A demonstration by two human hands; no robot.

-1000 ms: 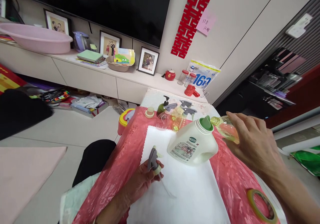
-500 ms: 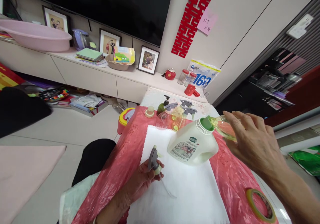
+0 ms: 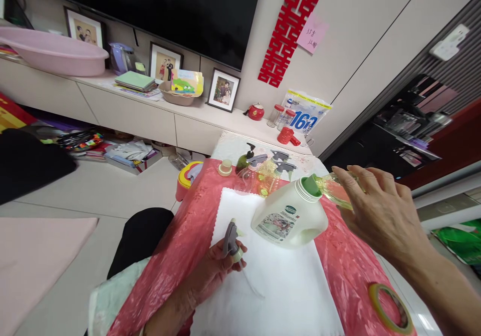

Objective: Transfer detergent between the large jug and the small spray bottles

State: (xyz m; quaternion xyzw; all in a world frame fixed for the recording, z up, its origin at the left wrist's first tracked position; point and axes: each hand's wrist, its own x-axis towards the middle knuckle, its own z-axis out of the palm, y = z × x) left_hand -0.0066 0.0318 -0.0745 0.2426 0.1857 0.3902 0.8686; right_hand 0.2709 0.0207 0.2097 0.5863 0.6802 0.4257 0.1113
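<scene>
My right hand (image 3: 376, 216) grips a clear bottle (image 3: 332, 188) holding yellowish liquid, tipped on its side with its mouth against the green spout of a white detergent jug (image 3: 291, 218). The jug stands on a white cloth (image 3: 274, 291) spread over a pink plastic table cover (image 3: 180, 256). My left hand (image 3: 214, 268) rests on the cloth's near left edge, closed around a grey spray trigger head (image 3: 230, 238) whose thin dip tube trails to the right.
Several small spray and pump bottles (image 3: 263, 168) cluster behind the jug, beside a round cap (image 3: 225, 168). A roll of tape (image 3: 389, 308) lies at the near right. A low cabinet (image 3: 150, 120) with photo frames and a pink basin (image 3: 52, 53) runs along the wall.
My right hand has shifted the clear bottle slightly left, bringing its mouth onto the jug's green spout. My left hand has not moved.
</scene>
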